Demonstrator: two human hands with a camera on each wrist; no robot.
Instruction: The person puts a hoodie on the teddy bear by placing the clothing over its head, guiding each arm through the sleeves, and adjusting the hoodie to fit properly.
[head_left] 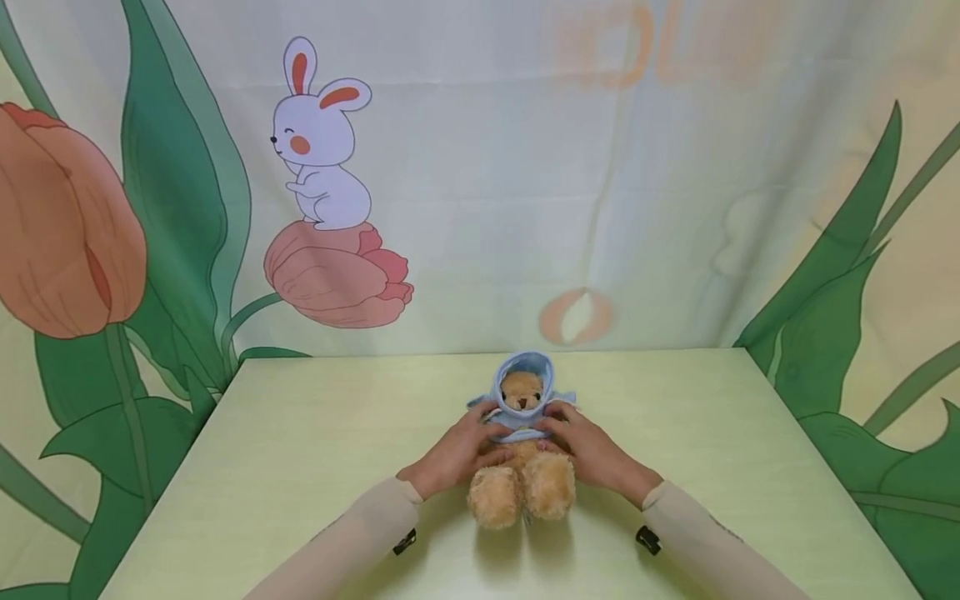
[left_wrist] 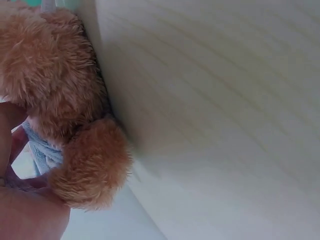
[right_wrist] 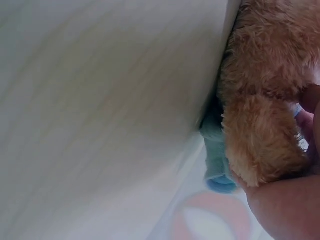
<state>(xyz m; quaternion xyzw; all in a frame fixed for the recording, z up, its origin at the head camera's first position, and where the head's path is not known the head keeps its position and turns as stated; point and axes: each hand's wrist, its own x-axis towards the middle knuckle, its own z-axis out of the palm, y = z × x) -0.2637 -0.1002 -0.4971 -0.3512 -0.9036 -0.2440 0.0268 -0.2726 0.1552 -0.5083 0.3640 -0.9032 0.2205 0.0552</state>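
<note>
A light-brown plush teddy bear (head_left: 551,483) faces up on the table, its legs toward the person. Blue hooded clothing (head_left: 527,360) frames its face and covers its upper body. My left hand (head_left: 461,450) grips the bear's left-hand side in the head view, fingers at the clothing's hem. On the opposite side my right hand (head_left: 596,450) holds it likewise. A furry limb (left_wrist: 95,165) lies against the left hand in the left wrist view. In the right wrist view a hollow blue sleeve (right_wrist: 217,167) shows beside another furry limb (right_wrist: 262,140).
The pale yellow-green table (head_left: 315,425) carries the bear near its middle. Behind it hangs a backdrop curtain (head_left: 480,167) printed with tulips, leaves and a white rabbit. A small black clip (head_left: 405,542) sits by the left sleeve, another black clip (head_left: 648,540) by the right.
</note>
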